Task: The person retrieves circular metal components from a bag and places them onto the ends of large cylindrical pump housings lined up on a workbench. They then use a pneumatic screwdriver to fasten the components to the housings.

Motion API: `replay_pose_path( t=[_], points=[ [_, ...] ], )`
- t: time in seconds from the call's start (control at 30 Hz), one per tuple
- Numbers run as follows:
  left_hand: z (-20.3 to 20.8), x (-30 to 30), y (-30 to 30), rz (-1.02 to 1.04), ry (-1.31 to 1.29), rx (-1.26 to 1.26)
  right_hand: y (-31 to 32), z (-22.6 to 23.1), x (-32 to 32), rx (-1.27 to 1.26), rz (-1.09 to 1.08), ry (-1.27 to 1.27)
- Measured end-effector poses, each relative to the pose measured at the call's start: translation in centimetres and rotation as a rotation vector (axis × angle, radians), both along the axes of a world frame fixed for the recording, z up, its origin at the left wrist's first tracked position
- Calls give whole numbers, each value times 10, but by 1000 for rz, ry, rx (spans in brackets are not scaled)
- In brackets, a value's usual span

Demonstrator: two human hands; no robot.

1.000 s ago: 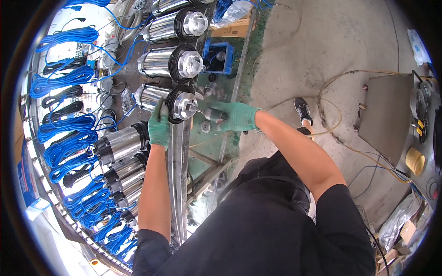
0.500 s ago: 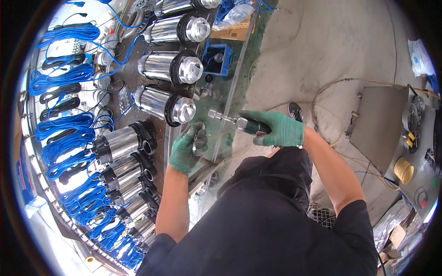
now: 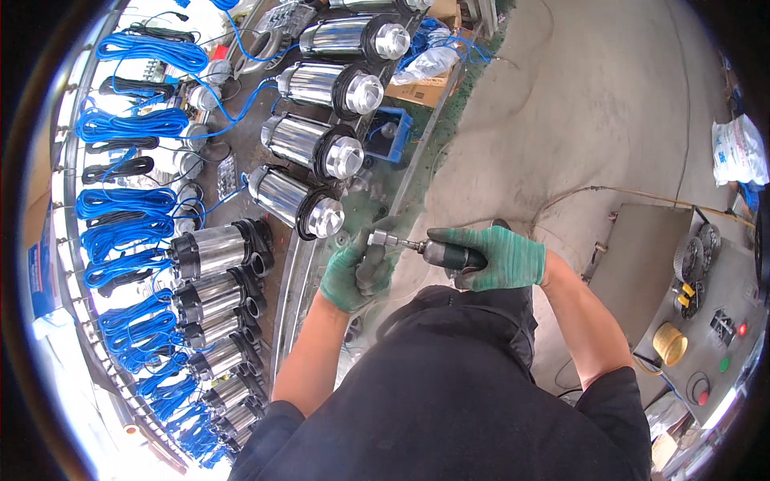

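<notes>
My right hand (image 3: 511, 258), in a green knit glove, is wrapped round a dark power screwdriver (image 3: 451, 255). The tool points left, and a silver socket (image 3: 383, 238) sits on its tip. At that socket is my left hand (image 3: 346, 277), also gloved, with grey-coated fingers curled. What those fingers hold, if anything, cannot be made out. Beyond the left hand lies the closest of several shiny steel pumps (image 3: 281, 192), with a black cable coil round it and a silver end piece (image 3: 326, 218) facing me.
More pumps with black fittings (image 3: 212, 250) line the bench on the left, beside blue cable coils (image 3: 128, 212). A blue bin (image 3: 393, 135) stands past the row. On the right are a grey metal cabinet (image 3: 642, 272) and a yellow tape roll (image 3: 669, 343).
The view has shifted, with the pumps now further right. My left hand has come up to the socket, closing the gap between it and the tool. The right hand keeps its grip.
</notes>
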State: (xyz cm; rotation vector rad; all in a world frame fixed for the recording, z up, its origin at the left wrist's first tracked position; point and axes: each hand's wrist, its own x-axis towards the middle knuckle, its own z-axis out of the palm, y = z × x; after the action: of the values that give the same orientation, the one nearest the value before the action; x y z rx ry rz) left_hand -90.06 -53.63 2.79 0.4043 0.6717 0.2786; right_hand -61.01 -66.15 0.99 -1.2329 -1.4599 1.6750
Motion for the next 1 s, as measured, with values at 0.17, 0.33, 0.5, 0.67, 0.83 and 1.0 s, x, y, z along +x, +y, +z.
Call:
replay_pose_path(
  t=[0.17,0.33,0.5,0.67,0.83,1.0],
  points=[
    [4,17,-1,-11,-40,-80,2,-11,15,66,-43,238],
    [-5,36,-6,93,-120,-144,12,-21,31,51,14,209],
    [-11,49,-7,205,-92,-151,19,-26,41,201,22,233],
    [1,75,-4,340,92,-124,26,-31,46,156,-12,104],
    [2,84,11,319,277,-114,38,-38,48,420,13,-308],
    [9,84,28,251,383,-111,46,-49,36,429,-41,-179]
  ],
)
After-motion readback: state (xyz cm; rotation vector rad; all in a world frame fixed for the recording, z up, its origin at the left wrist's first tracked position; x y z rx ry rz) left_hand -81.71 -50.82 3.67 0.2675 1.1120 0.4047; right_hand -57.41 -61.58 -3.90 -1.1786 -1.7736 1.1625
